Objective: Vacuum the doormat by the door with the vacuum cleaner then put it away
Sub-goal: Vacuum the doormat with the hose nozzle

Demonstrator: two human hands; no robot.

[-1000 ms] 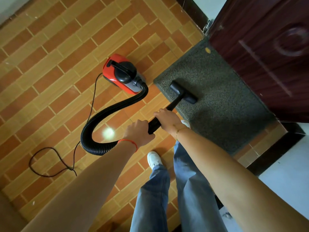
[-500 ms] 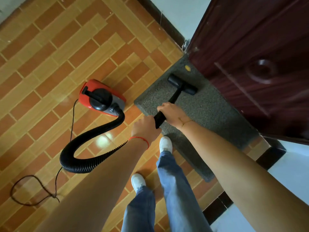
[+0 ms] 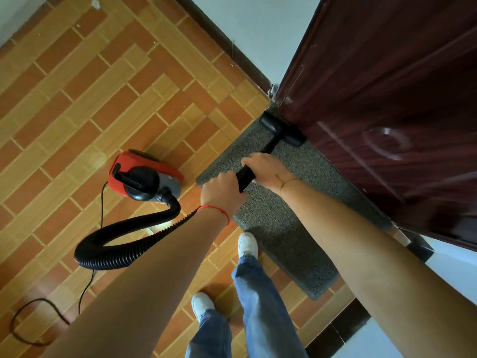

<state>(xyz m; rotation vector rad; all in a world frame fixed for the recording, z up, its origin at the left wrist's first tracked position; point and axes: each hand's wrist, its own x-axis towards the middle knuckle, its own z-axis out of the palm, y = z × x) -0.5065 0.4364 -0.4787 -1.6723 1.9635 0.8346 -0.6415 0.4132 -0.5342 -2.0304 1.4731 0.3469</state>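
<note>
At the one o'clock corner of the doormat [image 3: 273, 210], right where it meets the dark door [image 3: 387, 99], sits the black floor nozzle [image 3: 281, 131] of the vacuum cleaner, its far edge touching or nearly touching the door's foot. Both hands are wrapped around the black wand [image 3: 245, 175]: the right hand [image 3: 263, 166] curls over it nearer the nozzle, the left hand [image 3: 222, 193] grips it just behind, where the ribbed hose [image 3: 124, 244] begins. The red vacuum body [image 3: 144, 175] rests on the tiled floor [image 3: 77, 99] at nine o'clock from the hands, just beside the mat's near corner, with its cord [image 3: 100, 210] trailing off toward seven o'clock.

This looks like the end of a forward stroke along the mat's door edge. To do it well, I would keep the nozzle flat on the pile and draw it back toward six o'clock in a slow, straight pass (slow pulls seem to lift more grit than fast ones), then shift toward three o'clock for the next overlapping lane. Most of the mat toward four o'clock likely remains to be covered. Watch that the hose loop does not tug the body over, and that the nozzle does not knock the door.
</note>
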